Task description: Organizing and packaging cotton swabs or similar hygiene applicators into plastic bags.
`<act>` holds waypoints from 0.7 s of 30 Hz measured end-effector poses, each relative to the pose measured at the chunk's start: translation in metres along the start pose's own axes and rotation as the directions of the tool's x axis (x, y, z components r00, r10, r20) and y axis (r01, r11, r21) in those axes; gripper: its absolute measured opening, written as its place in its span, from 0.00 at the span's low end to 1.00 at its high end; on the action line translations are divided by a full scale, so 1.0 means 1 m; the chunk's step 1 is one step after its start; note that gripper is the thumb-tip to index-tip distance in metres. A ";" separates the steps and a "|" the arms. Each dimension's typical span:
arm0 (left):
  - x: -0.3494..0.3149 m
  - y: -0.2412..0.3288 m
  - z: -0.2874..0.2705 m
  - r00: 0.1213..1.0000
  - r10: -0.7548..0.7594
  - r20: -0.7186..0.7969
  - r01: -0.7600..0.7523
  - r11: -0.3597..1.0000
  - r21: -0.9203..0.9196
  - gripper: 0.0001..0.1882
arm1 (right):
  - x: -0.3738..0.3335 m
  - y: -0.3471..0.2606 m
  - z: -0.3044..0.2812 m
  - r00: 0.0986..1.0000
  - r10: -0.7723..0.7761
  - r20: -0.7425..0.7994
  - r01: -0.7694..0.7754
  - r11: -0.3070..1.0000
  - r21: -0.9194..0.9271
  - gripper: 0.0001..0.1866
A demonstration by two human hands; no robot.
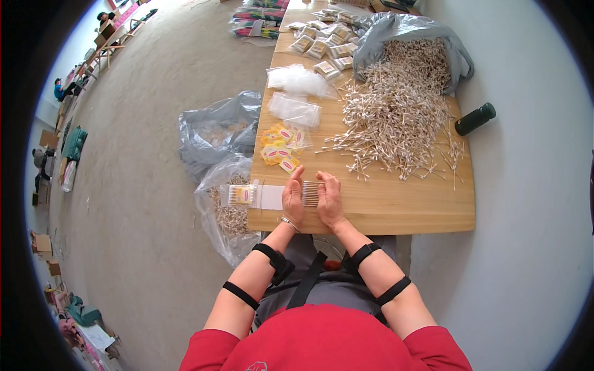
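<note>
Near the front edge of the wooden table (pixel 371 210), a flat row of cotton swabs (pixel 310 193) lies between my two palms. My left hand (pixel 293 198) presses on the row's left end, its fingers held together. Against the other end, my right hand (pixel 330 199) is curved with bent fingers. A white strip (pixel 271 197) shows just left of my left hand. Beside it, a clear packet of cotton swabs with a yellow card (pixel 242 195) reaches past the table's left edge. Several yellow cards (pixel 276 150) lie beyond my left hand.
A large heap of loose swabs (pixel 396 117) spills from a grey plastic bag (pixel 405 28). Empty clear bags (pixel 294 110) and filled packets (pixel 327 46) lie farther back. A dark green bottle (pixel 475 119) is at the right edge. A swab-filled bag (pixel 232 216) stands left, below the table.
</note>
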State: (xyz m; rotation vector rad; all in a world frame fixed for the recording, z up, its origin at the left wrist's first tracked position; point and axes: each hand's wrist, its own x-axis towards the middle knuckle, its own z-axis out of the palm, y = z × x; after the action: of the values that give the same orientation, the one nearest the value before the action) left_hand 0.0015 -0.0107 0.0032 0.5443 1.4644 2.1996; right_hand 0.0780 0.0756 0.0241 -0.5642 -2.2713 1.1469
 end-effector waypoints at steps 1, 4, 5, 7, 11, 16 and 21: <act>0.000 0.000 -0.001 1.000 -0.007 0.014 0.007 1.000 0.019 0.29 | -0.001 -0.001 0.001 0.997 0.055 -0.049 -0.050 0.993 0.102 0.17; 0.001 0.004 0.003 0.999 -0.006 0.049 0.001 0.996 0.093 0.29 | -0.001 -0.003 0.003 0.988 0.125 -0.088 -0.104 0.972 0.210 0.18; 0.001 0.004 0.004 0.998 0.003 0.067 -0.013 0.989 0.150 0.29 | -0.001 -0.003 0.002 0.988 0.133 -0.081 -0.113 0.970 0.218 0.18; 0.001 0.006 0.003 0.998 -0.015 0.068 0.007 0.993 0.122 0.30 | 0.000 -0.003 0.000 0.988 0.143 -0.063 -0.123 0.961 0.247 0.19; 0.000 0.005 0.002 0.999 -0.035 0.035 0.036 0.999 -0.017 0.30 | -0.002 0.002 -0.014 0.996 0.056 -0.071 -0.045 0.987 0.154 0.24; -0.001 0.002 0.004 0.999 -0.036 0.026 0.037 0.998 -0.041 0.30 | -0.016 0.013 -0.035 0.993 -0.012 0.120 0.048 0.953 -0.299 0.33; 0.000 0.001 0.004 0.998 -0.043 0.056 0.042 0.999 0.004 0.30 | -0.022 -0.006 -0.023 0.921 0.051 0.385 0.202 0.784 -0.587 0.43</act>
State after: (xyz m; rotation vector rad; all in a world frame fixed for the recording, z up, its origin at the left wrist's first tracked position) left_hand 0.0040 -0.0083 0.0060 0.5665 1.4371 2.1326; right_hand 0.1081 0.0736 0.0347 -0.5004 -3.0047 0.4552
